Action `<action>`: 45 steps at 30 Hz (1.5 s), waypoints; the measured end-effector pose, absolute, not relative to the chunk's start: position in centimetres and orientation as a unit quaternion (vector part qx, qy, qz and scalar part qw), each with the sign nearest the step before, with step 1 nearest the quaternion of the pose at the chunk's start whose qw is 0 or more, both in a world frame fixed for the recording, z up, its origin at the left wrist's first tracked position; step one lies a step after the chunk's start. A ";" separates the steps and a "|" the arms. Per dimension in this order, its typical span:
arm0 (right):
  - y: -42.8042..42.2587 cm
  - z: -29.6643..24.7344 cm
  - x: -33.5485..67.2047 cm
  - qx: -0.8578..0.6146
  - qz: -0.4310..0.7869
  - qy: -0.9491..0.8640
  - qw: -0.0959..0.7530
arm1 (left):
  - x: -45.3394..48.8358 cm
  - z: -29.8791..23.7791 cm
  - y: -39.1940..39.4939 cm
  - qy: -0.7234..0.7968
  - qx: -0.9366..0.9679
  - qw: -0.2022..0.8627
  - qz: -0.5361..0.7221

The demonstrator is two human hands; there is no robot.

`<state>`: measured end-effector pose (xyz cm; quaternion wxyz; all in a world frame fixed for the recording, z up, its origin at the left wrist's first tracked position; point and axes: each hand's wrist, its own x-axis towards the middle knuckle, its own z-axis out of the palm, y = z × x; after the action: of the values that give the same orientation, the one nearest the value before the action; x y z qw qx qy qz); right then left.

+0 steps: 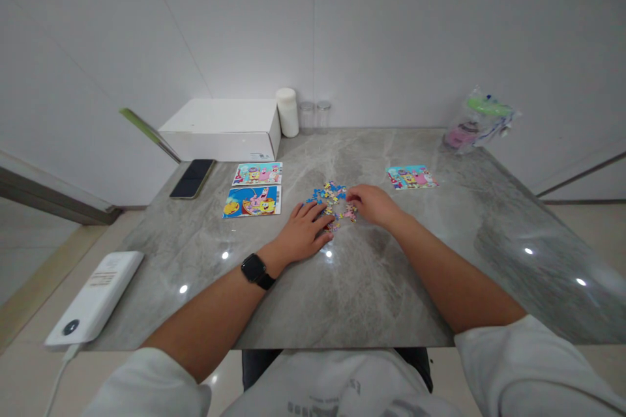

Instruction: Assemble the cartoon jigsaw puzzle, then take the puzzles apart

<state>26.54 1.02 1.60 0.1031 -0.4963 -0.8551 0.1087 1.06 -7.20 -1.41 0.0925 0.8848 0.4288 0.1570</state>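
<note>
A small heap of loose jigsaw pieces (331,197) lies in the middle of the grey marble table (372,273). My left hand (306,232), a black watch on its wrist, lies flat with fingers stretched toward the near side of the heap and touches its edge. My right hand (372,204) rests on the heap's right side with fingers curled over some pieces; what they grip is hidden. Two finished cartoon puzzle cards (253,201) (257,173) lie to the left of the heap, and a third card (411,177) lies to the right.
A white box (222,127), a white jar (287,112) and two clear jars (315,116) stand at the back. A black phone (192,178) lies left of the cards. A white power bank (95,296) sits at the near left edge. A plastic bag (479,118) sits back right.
</note>
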 end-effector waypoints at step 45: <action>-0.4 1.8 25.2 -0.500 0.066 -0.861 0.070 | 1.1 -1.1 -7.4 0.427 0.890 0.068 0.146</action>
<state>25.22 -0.37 1.77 0.0703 -0.4999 -0.8607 0.0660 1.08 -7.41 -1.05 0.0684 0.8897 0.4273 0.1456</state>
